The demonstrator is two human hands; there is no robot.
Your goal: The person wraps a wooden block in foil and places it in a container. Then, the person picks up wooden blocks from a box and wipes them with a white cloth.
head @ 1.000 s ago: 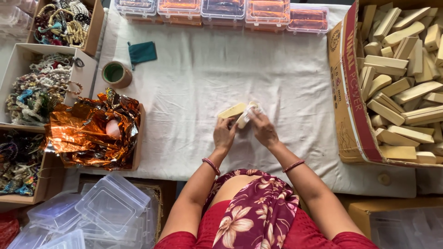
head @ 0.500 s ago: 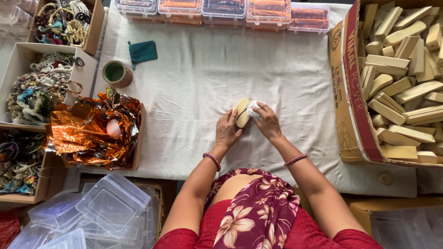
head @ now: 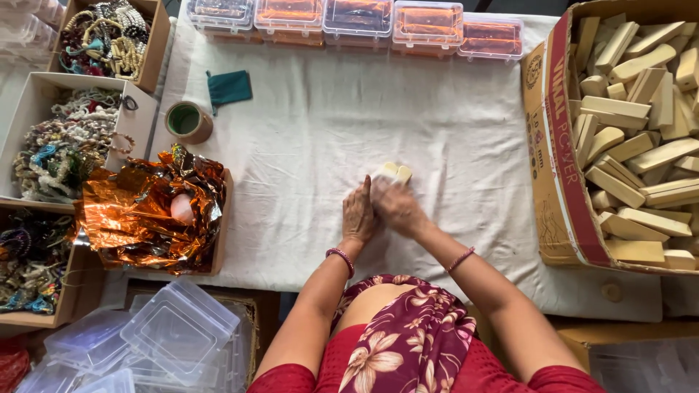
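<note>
My two hands meet over the middle of the white cloth (head: 306, 145). My right hand (head: 397, 207) is blurred and closed over a small pale wooden block (head: 397, 172), with a bit of white cloth or paper under the fingers. Only the block's far end shows past the fingers. My left hand (head: 359, 215) presses flat against the right hand's side and touches the same block. Both wrists wear thin pink bangles.
A cardboard box (head: 553, 182) of several pale wooden blocks stands at right. Clear lidded boxes (head: 364, 18) with orange contents line the far edge. At left are a tape roll (head: 188, 120), a green pouch (head: 229, 87), orange foil (head: 145, 211), boxes of beads (head: 65, 145) and empty clear plastic boxes (head: 160, 338).
The hands have dropped from above the cloth down toward it. The block, held up and turned between the fingers before, is now mostly covered by my right hand.
</note>
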